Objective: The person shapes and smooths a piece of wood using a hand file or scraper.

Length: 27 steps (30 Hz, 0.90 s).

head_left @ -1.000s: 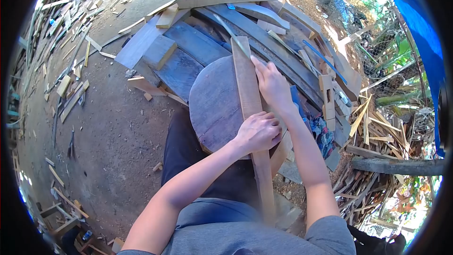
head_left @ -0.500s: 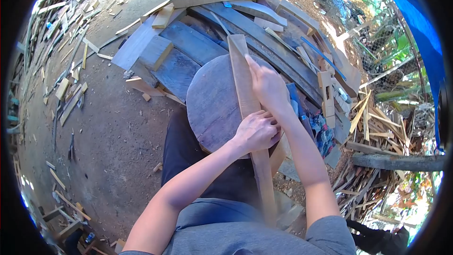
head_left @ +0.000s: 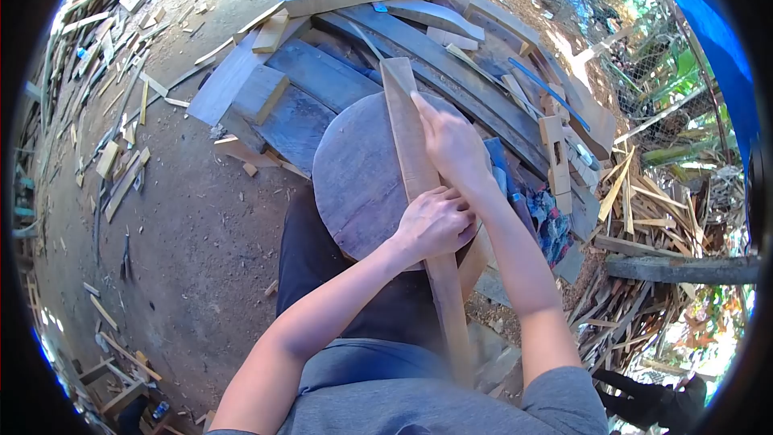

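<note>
Dirt ground outdoors, littered with wood scraps, blue tarp at upper right, wire mesh and green plants below it. Head view: round wooden top in the middle, just ahead of the person's lap, dark trousers under its near edge. Long board lies across the right part of the round top, far end just past the rim, near end running back to the grey shirt. Left hand closed over the board near the round top's near side, knuckles up, gripping it. Right hand closed around the near end of 1 thin tool, just right of the board and beyond the left hand; tool slants over the board's far end, tip out past it to the upper left. Tool type unclear. Right wrist close by the left-hand fingers. Beyond the round top: stacked planks, 1 thick block on the left of the stack. Right side: 1 slotted wood piece, 1 thin blue strip, patterned cloth by the right forearm. Heap of split sticks at far right, 1 grey beam across it.
</note>
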### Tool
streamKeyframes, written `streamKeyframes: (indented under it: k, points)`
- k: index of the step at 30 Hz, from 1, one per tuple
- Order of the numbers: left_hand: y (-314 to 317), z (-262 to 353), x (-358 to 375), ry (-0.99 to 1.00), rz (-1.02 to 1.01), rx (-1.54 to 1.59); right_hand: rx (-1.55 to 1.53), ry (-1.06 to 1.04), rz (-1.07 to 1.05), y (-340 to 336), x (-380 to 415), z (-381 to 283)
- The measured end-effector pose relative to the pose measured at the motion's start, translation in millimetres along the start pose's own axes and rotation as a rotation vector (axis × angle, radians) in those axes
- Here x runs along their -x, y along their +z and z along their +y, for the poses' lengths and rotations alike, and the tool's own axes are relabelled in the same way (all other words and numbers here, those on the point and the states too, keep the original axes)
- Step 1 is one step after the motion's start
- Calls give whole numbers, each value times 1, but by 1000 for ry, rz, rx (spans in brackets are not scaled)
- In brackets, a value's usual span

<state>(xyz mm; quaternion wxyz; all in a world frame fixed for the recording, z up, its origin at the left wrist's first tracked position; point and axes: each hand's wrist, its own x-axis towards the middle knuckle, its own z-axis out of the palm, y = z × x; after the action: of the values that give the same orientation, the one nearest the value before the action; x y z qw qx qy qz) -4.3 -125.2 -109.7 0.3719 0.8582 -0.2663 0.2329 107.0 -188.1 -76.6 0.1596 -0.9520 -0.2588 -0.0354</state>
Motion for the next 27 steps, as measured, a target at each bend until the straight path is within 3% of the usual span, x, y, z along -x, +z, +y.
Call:
streamKeyframes:
  k: [2, 5, 9, 11, 14, 17, 20, 24, 27]
  points:
    - [-2, 0, -2, -50, -95, 3, -43, 11, 123, 16, -39, 1]
    - [-1, -1, 0, -46, -101, 26, -37, 43, 121, 19, -62, 0]
    - [-2, -1, 0, -41, -108, -6, -61, -24, 134, 14, -19, 4]
    - [0, -2, 1, -16, -8, 1, 7, -2, 9, -1, 13, 0]
    - [0, -1, 1, -63, -40, 20, 34, 13, -9, -6, 13, -4]
    - [-4, 0, -4, -36, -88, 48, 4, 15, 141, 20, -39, -1]
    - [-3, -1, -1, -46, -88, 31, 21, 87, 74, 15, -61, -8]
    - [-1, -1, 0, -63, -138, -21, 56, -19, 122, 8, -19, 1]
    - [3, -3, -1, -28, 19, 28, 74, -13, 6, -8, 12, 1]
